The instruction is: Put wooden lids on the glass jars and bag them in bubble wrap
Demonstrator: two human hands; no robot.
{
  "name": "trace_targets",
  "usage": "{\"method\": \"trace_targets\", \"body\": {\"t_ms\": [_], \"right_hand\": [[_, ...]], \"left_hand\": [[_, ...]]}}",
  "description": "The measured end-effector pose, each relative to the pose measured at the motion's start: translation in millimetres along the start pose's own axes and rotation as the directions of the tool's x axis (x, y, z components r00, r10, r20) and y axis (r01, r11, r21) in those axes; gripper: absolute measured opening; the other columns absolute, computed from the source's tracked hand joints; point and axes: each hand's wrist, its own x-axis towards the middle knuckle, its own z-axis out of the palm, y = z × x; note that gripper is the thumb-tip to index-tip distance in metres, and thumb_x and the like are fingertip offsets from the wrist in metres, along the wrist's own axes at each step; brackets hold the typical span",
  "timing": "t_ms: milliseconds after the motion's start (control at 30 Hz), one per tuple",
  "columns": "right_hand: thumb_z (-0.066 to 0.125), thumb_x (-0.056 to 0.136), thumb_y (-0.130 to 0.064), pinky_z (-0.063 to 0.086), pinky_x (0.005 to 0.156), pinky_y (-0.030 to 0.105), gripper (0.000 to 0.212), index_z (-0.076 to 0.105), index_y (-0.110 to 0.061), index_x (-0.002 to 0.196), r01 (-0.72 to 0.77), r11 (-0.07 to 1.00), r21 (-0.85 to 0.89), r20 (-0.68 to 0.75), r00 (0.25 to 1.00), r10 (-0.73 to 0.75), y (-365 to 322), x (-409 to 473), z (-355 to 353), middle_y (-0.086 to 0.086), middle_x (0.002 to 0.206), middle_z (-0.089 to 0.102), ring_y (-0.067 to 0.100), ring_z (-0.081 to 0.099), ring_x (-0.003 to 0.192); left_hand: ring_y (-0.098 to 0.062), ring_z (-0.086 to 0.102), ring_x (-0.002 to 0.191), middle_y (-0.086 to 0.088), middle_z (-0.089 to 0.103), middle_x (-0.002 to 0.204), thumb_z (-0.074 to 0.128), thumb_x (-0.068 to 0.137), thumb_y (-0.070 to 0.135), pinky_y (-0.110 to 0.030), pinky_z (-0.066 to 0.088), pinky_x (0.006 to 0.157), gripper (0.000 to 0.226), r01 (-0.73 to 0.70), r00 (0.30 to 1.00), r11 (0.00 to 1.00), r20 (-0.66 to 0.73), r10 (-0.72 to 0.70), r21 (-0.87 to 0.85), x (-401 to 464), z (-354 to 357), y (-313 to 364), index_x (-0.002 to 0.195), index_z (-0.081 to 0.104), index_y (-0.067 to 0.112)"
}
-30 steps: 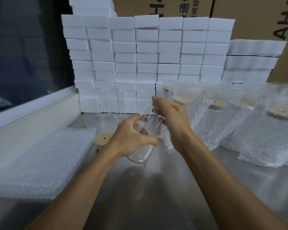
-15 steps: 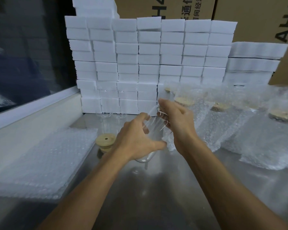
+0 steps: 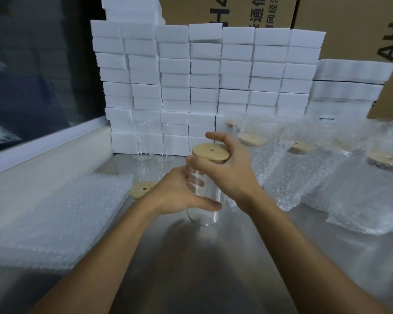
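A clear glass jar (image 3: 203, 211) stands upright on the steel table (image 3: 213, 268). My left hand (image 3: 179, 193) grips its side. A round wooden lid (image 3: 210, 152) with a small hole sits on the jar's mouth, and my right hand (image 3: 227, 171) holds it by the rim with thumb and fingers. A second wooden lid (image 3: 142, 189) lies flat on the table to the left. Two more bare jars (image 3: 153, 152) stand behind, against the white boxes. A flat stack of bubble wrap bags (image 3: 61, 214) lies at the left.
Several lidded jars in bubble wrap bags (image 3: 304, 168) lean in a row at the right. A wall of white boxes (image 3: 204, 87) closes off the back, with cardboard cartons (image 3: 349, 26) behind. A white ledge (image 3: 43, 150) and a dark window run along the left.
The jar was tilted in both hands; now it stands upright on the table. My right hand has brought a wooden lid onto its mouth.
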Motion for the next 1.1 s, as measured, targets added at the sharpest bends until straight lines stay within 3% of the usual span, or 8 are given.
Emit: {"method": "trace_targets", "body": {"t_ms": [200,300,367,433,633,767,1000,1100], "right_hand": [[0.094,0.069,-0.030,0.051,0.071,0.010,0.070,0.057,-0.027,0.127,-0.001,0.999,-0.054,0.015,1.000,0.002,9,0,1,-0.017,0.090,0.073,-0.004,0.069,0.087],[0.097,0.063,-0.038,0.051,0.076,0.008,0.085,0.049,-0.034,0.133,-0.011,0.996,-0.093,0.007,1.000,0.012,14,0,1,-0.012,0.104,0.070,-0.005,0.067,0.094],[0.098,0.058,-0.043,0.052,0.086,0.014,0.094,0.043,-0.040,0.134,-0.035,0.991,-0.129,0.005,0.999,0.036,18,0,1,-0.011,0.119,0.064,0.000,0.065,0.104],[0.098,0.056,-0.044,0.052,0.097,0.026,0.101,0.040,-0.035,0.139,-0.067,0.987,-0.145,0.008,0.998,0.069,24,-1,0,-0.007,0.131,0.059,0.006,0.062,0.114],[0.095,0.062,-0.044,0.053,0.098,0.030,0.104,0.035,-0.024,0.144,-0.149,0.974,-0.173,0.005,0.988,0.152,34,-3,-2,-0.007,0.133,0.054,0.011,0.058,0.118],[0.090,0.070,-0.046,0.046,0.083,0.023,0.097,0.032,-0.025,0.144,-0.266,0.933,-0.241,0.029,0.959,0.281,39,-6,-3,-0.004,0.126,0.051,0.014,0.054,0.115],[0.074,0.086,-0.053,0.049,0.104,0.045,0.071,0.050,-0.007,0.134,-0.346,0.840,-0.417,0.068,0.910,0.409,43,2,-10,0.009,0.128,0.062,0.025,0.061,0.118],[0.064,0.089,-0.061,0.055,0.094,0.046,0.064,0.063,-0.003,0.115,-0.341,0.761,-0.551,0.071,0.890,0.450,36,3,-11,0.007,0.097,0.067,0.024,0.066,0.094]], "left_hand": [[-0.006,0.057,0.108,0.014,0.055,0.122,0.091,0.062,0.041,-0.023,0.048,0.086,0.077,0.113,0.986,0.950,0.083,-0.143,0.291,-6,-36,-1,0.129,0.052,0.035],[-0.011,0.064,0.091,0.006,0.065,0.111,0.080,0.077,0.015,-0.021,0.050,0.077,0.043,0.123,0.968,0.964,-0.244,-0.064,0.236,-4,-53,-5,0.113,0.063,0.032],[-0.022,0.065,0.092,-0.002,0.068,0.105,0.063,0.083,0.004,-0.026,0.050,0.078,0.030,0.229,0.792,0.953,-0.607,-0.064,0.199,-4,-59,-14,0.097,0.064,0.030],[-0.036,0.061,0.102,-0.011,0.066,0.112,0.061,0.084,0.007,-0.036,0.049,0.084,0.027,0.441,0.634,0.878,-0.758,-0.155,0.189,-8,-64,-28,0.102,0.066,0.026],[-0.042,0.060,0.103,-0.021,0.064,0.114,0.069,0.084,0.020,-0.040,0.044,0.080,0.035,0.751,0.515,0.623,-0.784,-0.347,0.218,-10,-74,-73,0.114,0.064,0.005],[-0.042,0.061,0.100,-0.021,0.065,0.111,0.069,0.084,0.020,-0.042,0.047,0.084,0.029,0.769,0.485,0.605,-0.804,-0.345,0.205,-9,-65,-93,0.107,0.064,0.004],[-0.041,0.061,0.098,-0.021,0.066,0.107,0.071,0.083,0.021,-0.040,0.044,0.077,0.024,0.757,0.498,0.612,-0.810,-0.310,0.232,-8,-63,-95,0.101,0.064,0.005],[-0.041,0.059,0.102,-0.021,0.064,0.111,0.069,0.084,0.022,-0.041,0.044,0.081,0.026,0.762,0.520,0.591,-0.794,-0.314,0.265,-8,-62,-93,0.103,0.063,0.005]]}}
